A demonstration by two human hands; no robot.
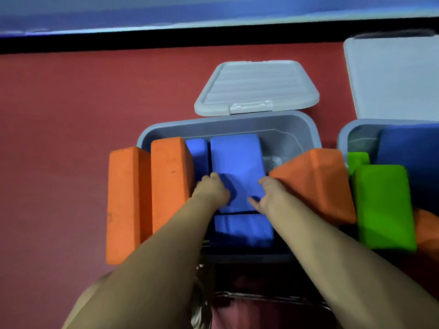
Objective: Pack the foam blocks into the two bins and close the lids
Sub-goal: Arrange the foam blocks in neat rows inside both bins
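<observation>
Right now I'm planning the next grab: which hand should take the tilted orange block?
Right hand: the tilted orange block leans right beside it, while the left hand sits across the blue block.

It looks like a play or exercise room, though the frame shows little of it. Under both hands spreads a red carpet (71, 138), and beyond them a black baseboard (166, 41) runs below a pale blue wall (213, 13). Around the hands stand grey plastic bins (237, 122) with hinged lids (256, 84) and bright foam blocks (128, 200): stored soft gear, not furniture.
</observation>
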